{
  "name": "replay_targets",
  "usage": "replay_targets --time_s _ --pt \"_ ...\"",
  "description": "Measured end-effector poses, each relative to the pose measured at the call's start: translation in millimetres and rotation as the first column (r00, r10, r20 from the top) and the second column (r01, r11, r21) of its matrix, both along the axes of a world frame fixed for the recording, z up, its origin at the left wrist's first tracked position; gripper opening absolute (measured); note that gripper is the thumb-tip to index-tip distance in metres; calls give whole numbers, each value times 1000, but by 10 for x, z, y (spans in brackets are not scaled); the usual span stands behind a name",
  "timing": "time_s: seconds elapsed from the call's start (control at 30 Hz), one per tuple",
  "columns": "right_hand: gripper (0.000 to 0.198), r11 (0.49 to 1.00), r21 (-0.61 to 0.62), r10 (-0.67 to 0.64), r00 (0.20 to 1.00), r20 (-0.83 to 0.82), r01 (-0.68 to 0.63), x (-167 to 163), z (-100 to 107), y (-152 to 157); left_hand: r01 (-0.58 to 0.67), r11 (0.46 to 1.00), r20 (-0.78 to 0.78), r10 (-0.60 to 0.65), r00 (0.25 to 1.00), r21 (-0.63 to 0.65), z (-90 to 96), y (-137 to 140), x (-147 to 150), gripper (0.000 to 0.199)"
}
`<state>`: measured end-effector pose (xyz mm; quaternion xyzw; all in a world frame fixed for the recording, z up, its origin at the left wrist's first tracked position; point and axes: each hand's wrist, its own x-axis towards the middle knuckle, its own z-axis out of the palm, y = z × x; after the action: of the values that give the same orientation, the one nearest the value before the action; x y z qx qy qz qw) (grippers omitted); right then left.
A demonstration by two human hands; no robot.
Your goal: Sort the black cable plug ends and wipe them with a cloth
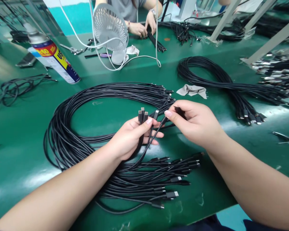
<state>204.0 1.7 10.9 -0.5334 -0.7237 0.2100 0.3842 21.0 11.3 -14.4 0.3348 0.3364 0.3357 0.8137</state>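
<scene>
Over the cable coil (91, 128) on the green counter (26, 154), your left hand (130, 138) has its grip clamped on a few plugs (142, 115) held upright, ends level, while your right hand (195, 123) pinches one more cable end (164, 120) alongside.

spray can (53, 59) | lying tilted on green surface (26, 128), upper left | label: red band w/ yellow lettering, partly legible, looks like "550"/"USE" fragments, can't confirm | rest of label print on white/blue part too small to read | cables, plugs, fan: no readable text
</scene>
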Motion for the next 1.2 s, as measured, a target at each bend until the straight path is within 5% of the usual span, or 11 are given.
replay_targets --time_s 0.2,0.3,0.43,0.73,0.9,1.07,1.2 --pt "30 996 88 -23 990 140 11 1 -46 21 216 976 31 -217 976 30 12 -18 -3 26" --pt "29 995 96 -38 993 115 27 -33 -4 -22 200 979 -3 -200 980 30 -4 -33 8 26" --pt "18 992 -66 109 994 -13 -109 -69 11 -65 208 976 -51 -205 977 57 -28 -34 5 23" --pt "19 986 -43 162 986 26 -161 -93 47 -36 127 992 8 -127 992 -4 7 -2 -3 24" --pt "11 993 101 31 974 224 -55 -50 68 -121 101 991 112 -90 990 -92 4 3 -22 16" --pt "18 984 130 41 868 494 -120 -72 36 -222 129 985 175 -107 979 -117 0 -2 -36 13" --pt "22 948 271 -19 819 574 -168 -139 29 -289 122 986 173 -101 980 -117 2 -6 -35 12"
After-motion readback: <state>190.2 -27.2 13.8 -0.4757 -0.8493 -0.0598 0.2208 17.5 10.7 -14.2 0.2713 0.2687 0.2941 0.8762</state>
